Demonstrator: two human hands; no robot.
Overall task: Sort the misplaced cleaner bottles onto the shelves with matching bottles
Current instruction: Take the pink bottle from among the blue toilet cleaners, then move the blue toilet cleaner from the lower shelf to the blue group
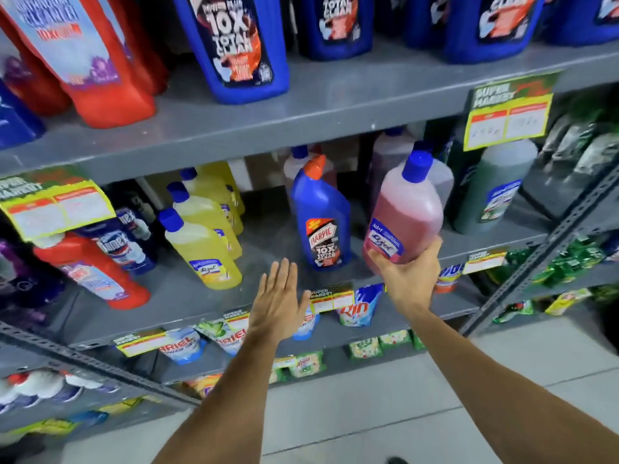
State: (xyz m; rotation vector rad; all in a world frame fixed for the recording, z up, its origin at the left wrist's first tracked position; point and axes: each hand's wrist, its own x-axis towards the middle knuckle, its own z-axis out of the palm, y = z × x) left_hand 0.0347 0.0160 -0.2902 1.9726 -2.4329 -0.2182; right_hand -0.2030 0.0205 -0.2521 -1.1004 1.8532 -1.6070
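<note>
My right hand (pixel 410 276) grips the base of a pink Lizol bottle (pixel 407 209) with a blue cap, held tilted above the front edge of the middle shelf (pixel 274 242). Just left of it a blue Harpic bottle (pixel 323 216) with an orange cap stands alone on that shelf. My left hand (pixel 278 298) is flat and open, fingers pointing up, below and in front of the Harpic bottle, touching nothing. Three yellow Lizol bottles (pixel 204 242) stand in a row further left. More blue Harpic bottles (pixel 237 45) line the upper shelf.
Red bottles (pixel 93 269) and dark Domex bottles (pixel 127 242) fill the left of the middle shelf; a red bottle (pixel 90 58) stands above. A dark green bottle (pixel 492 192) and pale pinkish bottles (pixel 388 159) stand behind and right. Price tags (pixel 509 112) hang from the shelf edges. Detergent pouches (pixel 358 309) sit below.
</note>
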